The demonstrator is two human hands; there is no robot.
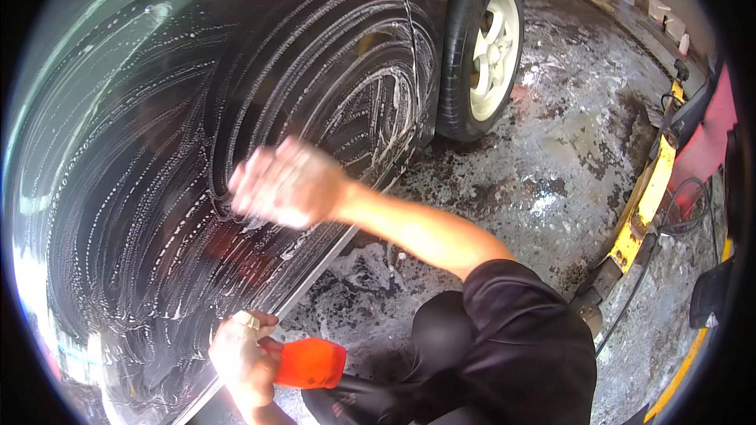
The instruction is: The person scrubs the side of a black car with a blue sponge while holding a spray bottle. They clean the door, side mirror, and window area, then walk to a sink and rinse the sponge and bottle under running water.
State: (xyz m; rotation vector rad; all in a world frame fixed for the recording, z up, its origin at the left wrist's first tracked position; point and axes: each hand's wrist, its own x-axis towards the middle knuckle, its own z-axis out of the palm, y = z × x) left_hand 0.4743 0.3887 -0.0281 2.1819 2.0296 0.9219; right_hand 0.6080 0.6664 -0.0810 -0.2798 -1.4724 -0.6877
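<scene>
Soapy streaks cover a dark car's door and side panel [171, 200]. Over this panel is my right hand [289, 186], blurred, its arm reaching in from the right. Fingers look bent, and whether something is under them cannot be told. Lower down, near the bottom edge of the panel, my left hand [245, 357] grips an orange-red plastic object [310, 363], possibly a bottle. A pale piece [245, 320] shows at the top of that hand; whether it belongs to the object is unclear. A light trim strip [316, 274] runs along the panel's lower edge.
A tyre with a pale spoked wheel [493, 59] stands at the top. The concrete floor [531, 189] is wet and soapy. At right are a yellow metal lift arm [647, 200], cables [688, 227] and a red surface [709, 130]. Containers [658, 9] line the wall.
</scene>
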